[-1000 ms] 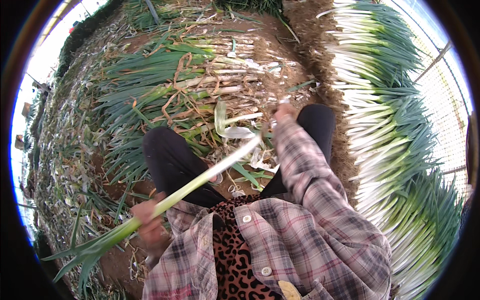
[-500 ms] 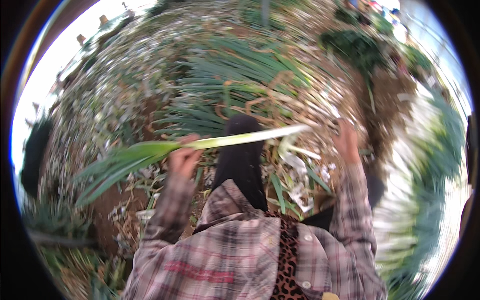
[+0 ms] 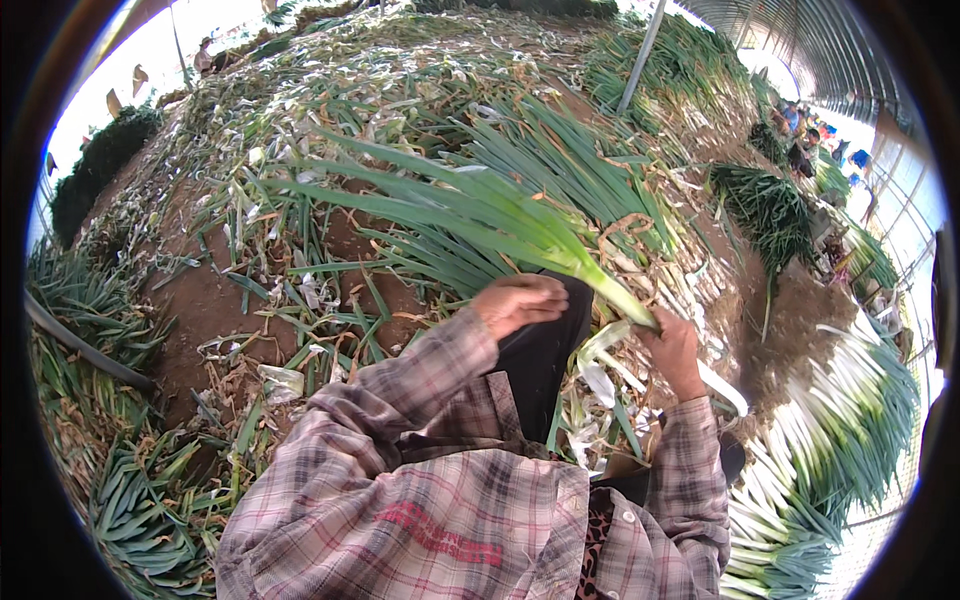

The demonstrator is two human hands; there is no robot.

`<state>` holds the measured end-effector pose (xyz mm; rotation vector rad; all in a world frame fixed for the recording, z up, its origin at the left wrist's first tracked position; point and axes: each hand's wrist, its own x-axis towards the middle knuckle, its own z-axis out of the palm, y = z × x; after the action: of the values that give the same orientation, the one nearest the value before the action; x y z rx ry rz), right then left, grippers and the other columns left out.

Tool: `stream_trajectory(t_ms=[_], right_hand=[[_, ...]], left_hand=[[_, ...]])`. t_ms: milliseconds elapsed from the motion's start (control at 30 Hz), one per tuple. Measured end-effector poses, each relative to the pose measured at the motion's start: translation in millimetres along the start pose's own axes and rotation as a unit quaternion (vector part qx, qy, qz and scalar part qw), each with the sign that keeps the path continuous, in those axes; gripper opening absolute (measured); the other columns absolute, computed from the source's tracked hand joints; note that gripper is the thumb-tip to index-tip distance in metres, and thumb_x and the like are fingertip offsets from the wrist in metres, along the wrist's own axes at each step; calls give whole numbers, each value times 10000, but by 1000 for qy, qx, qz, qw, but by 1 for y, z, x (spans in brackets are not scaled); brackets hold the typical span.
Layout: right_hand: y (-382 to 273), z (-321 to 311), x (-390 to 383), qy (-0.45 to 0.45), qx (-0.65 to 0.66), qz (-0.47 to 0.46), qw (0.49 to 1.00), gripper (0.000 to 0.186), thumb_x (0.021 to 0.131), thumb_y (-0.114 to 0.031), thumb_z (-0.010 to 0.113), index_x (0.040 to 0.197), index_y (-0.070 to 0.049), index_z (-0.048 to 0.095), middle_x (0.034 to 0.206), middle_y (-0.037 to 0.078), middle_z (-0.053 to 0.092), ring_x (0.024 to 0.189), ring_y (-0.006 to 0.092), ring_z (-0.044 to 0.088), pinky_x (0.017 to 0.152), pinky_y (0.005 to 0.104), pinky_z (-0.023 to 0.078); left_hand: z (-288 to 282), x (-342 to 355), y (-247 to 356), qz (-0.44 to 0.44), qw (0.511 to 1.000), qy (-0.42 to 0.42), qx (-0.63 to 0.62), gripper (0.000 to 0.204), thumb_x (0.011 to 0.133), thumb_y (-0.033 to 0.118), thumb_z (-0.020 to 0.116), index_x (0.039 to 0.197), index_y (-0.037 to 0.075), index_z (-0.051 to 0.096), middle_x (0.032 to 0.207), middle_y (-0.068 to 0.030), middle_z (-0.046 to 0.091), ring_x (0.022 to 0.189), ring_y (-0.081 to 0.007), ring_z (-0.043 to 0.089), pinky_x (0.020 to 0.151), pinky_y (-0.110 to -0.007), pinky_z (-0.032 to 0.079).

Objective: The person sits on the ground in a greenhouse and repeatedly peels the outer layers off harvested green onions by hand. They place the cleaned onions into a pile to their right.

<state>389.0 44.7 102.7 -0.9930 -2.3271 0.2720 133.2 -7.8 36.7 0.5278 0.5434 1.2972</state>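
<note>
My right hand is closed around the white lower shaft of a green onion. Its green leaves fan out toward the far left, and its white root end sticks out below the hand. A peeled strip of pale leaf hangs beside that hand. Over my knee, my left hand has its fingers curled together, apart from the onion, with nothing visible in them. Just beyond lies a pile of untrimmed green onions with dry brown leaves among them.
Cleaned green onions lie in a long row at my right, white ends toward me. Leaf scraps litter the soil at left. A slanted metal pole stands ahead. Dark green bundles and people are at far right.
My left hand has let go of the onion's leaf base and moved right. My right hand now grips the shaft, and the leaves have swung up and away. The view has shifted.
</note>
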Motion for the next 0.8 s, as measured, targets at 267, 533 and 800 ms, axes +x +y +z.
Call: stream_trajectory(t_ms=[267, 533, 800], right_hand=[[9, -57, -12, 18, -46, 31, 998, 236, 658, -125, 681, 853, -34, 586, 645, 121, 580, 561, 249, 568, 515, 309, 426], [1, -100, -24, 33, -106, -56, 992, 278, 611, -82, 697, 854, -22, 577, 736, 131, 588, 628, 274, 583, 546, 301, 444], [24, -120, -47, -37, -104, 28, 994, 250, 604, -95, 689, 821, -27, 587, 720, 119, 585, 633, 277, 568, 569, 311, 437]], left_hand=[[3, -47, 54, 370, 847, 147, 351, 177, 749, -1, 531, 914, 1, 596, 895, -84, 604, 780, -173, 589, 726, -277, 486], [46, 9, 104, 223, 640, -105, 727, 347, 700, 50, 602, 1044, 42, 555, 1053, -129, 555, 989, -265, 528, 847, -348, 404], [26, 10, 135, -73, 724, -139, 671, 207, 697, 139, 621, 819, -28, 605, 581, -51, 553, 516, -93, 493, 487, -243, 374]])
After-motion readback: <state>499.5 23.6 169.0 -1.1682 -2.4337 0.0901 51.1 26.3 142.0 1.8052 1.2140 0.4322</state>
